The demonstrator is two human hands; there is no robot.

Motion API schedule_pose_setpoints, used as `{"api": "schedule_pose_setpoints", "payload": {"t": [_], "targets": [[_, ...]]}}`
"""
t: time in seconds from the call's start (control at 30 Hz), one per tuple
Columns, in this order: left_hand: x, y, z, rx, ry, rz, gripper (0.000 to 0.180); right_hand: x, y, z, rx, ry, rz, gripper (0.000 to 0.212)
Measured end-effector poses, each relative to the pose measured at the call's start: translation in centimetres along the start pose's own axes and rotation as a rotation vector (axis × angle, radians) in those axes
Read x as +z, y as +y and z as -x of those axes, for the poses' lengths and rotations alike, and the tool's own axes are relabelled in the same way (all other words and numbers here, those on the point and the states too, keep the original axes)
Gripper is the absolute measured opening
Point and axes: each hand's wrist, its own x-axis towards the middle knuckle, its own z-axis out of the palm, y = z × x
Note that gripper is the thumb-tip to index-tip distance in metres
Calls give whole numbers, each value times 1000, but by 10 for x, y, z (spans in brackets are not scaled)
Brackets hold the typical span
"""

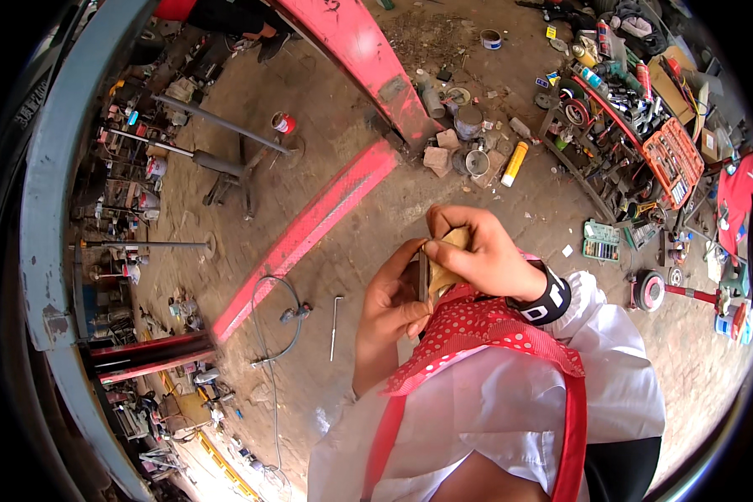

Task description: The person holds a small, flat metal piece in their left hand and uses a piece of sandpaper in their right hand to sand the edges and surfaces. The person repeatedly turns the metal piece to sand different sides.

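Observation:
In front of my chest, my left hand (pixel 386 303) is closed on a small flat piece (pixel 424 281) with a narrow greyish-brown edge, held upright. I cannot make out its exact kind. My right hand (pixel 489 255) pinches a folded tan-yellow sheet (pixel 441 279) that looks like sandpaper, pressed against the flat piece. Fingers hide part of both things. Just below the hands lies the red polka-dot apron (pixel 494 322) over my white shirt.
A red steel beam (pixel 309 238) and a blue-grey post (pixel 54 209) stand to the left. A metal rod (pixel 335 328) and hose (pixel 269 368) lie on the floor. Ahead are a yellow tube (pixel 514 164) and cans; an orange socket set (pixel 673 163) sits among tools at right.

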Motion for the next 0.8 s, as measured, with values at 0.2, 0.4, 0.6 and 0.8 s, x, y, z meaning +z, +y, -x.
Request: {"api": "schedule_pose_setpoints", "payload": {"t": [0.2,0.4,0.6,0.8], "targets": [[4,0,-4,21,-4,14,82,5,4,4,-62,6,7,18],[3,-3,-6,22,27,-58,85,5,7,4,-116,70,48,18],[7,-4,-2,3,54,-53,85,-2,1,2,0,13,-48,18],[3,-5,-3,61,57,-47,82,2,3,0,-45,22,-45,19]]}}
